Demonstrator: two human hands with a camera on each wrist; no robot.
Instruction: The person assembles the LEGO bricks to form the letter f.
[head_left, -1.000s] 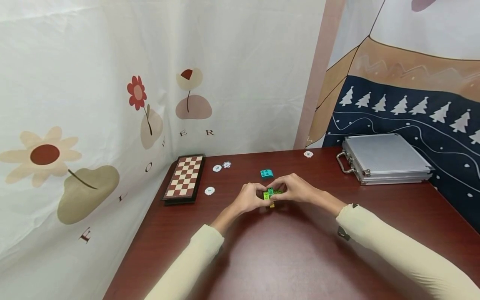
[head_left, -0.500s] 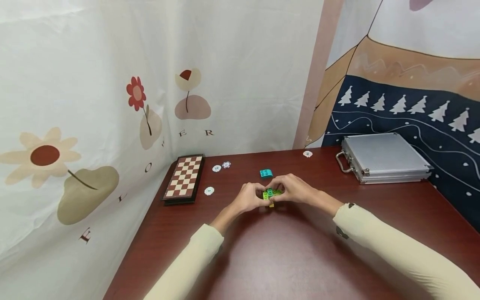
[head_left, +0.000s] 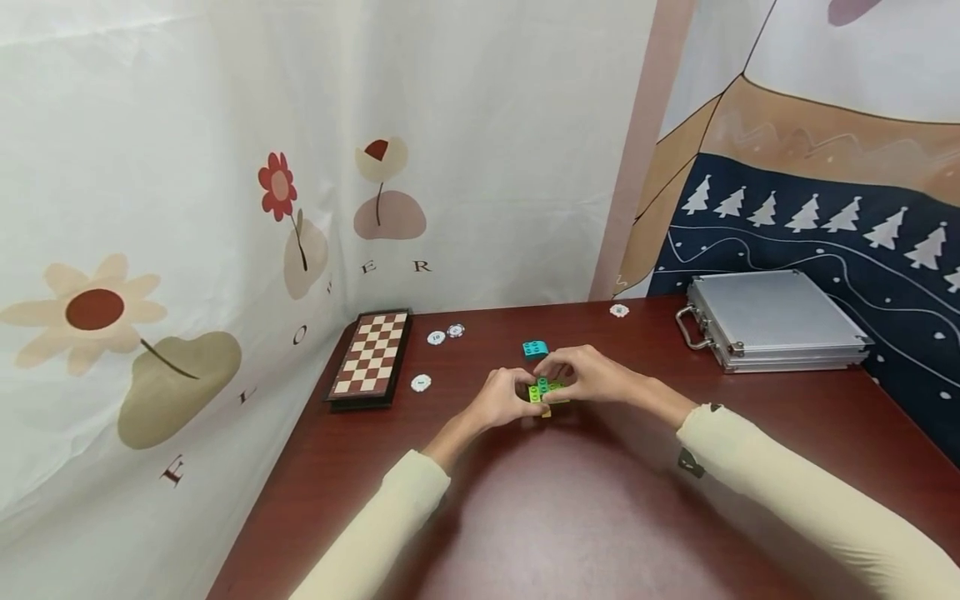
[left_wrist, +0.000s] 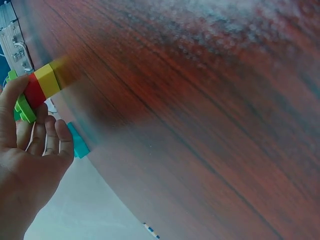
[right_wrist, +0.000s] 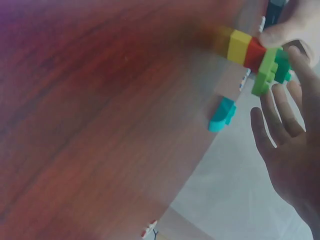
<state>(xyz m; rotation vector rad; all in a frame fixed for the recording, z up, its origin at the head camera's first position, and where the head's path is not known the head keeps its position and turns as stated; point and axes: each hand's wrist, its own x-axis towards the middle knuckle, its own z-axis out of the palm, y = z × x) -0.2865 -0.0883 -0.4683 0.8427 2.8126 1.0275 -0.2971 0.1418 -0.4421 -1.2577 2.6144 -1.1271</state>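
Note:
Both hands meet at a small stack of toy building bricks over the table. From the table up it has a yellow brick (left_wrist: 47,81), a red brick (left_wrist: 34,91), a wide lime brick (right_wrist: 265,75) and a dark green brick (right_wrist: 283,66) on top. My left hand (head_left: 498,397) grips the stack from the left, thumb at the red and lime bricks. From the right, my right hand (head_left: 588,377) curls thumb and forefinger round the dark green brick. A teal curved brick (head_left: 535,349) lies on the table just beyond the hands.
A chessboard (head_left: 369,353) lies at the table's left edge, with several poker chips (head_left: 421,382) beside it. Another chip (head_left: 618,311) is near the back edge. A silver case (head_left: 780,319) sits at the back right. Printed curtains (head_left: 495,167) hang behind and to the left.
The head view shifts very slightly. Both hands stay at the brick stack in nearly the same pose.

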